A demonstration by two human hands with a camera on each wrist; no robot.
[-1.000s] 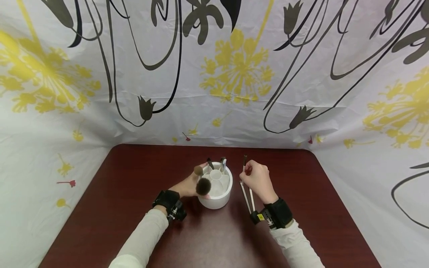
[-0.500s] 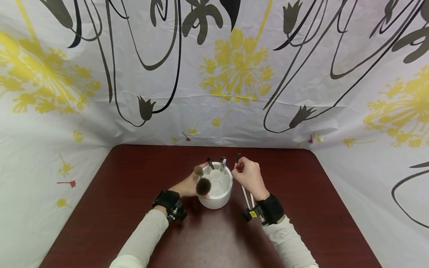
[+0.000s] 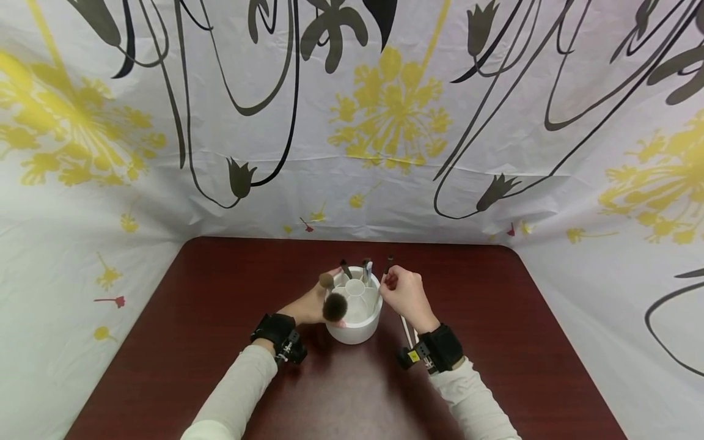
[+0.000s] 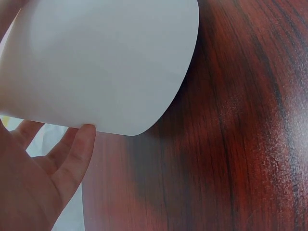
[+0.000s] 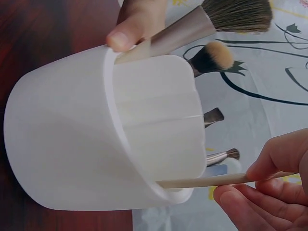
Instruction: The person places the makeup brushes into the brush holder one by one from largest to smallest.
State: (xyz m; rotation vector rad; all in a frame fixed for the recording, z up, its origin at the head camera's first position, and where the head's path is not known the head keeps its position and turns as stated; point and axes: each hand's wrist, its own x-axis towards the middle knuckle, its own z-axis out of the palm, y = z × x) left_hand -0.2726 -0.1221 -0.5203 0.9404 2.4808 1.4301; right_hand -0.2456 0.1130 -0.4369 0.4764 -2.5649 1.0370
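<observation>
A white round makeup brush holder (image 3: 352,335) with compartments stands on the table, tilted in the right wrist view. My left hand (image 3: 309,304) grips its left side, with the thumb (image 5: 122,38) at the rim. My right hand (image 3: 409,298) pinches a thin makeup brush (image 5: 207,182) by its pale handle; the dark tip points up and the handle's lower end is inside the rim on the right. In the holder stand a big fluffy brush (image 5: 236,17), a tan-tipped brush (image 5: 219,57) and several smaller ones, including a dark flat brush (image 5: 213,117).
Pale brush handles (image 3: 406,330) lie on the dark red wooden table (image 3: 264,263), partly hidden by my right hand and wrist camera (image 3: 409,356). A white floral-printed cloth (image 3: 330,201) hangs behind the table and at its sides.
My right hand has moved left from beside the loose brushes to the holder's right rim, bringing the pinched brush's handle into the holder. My left hand has stayed in place.
</observation>
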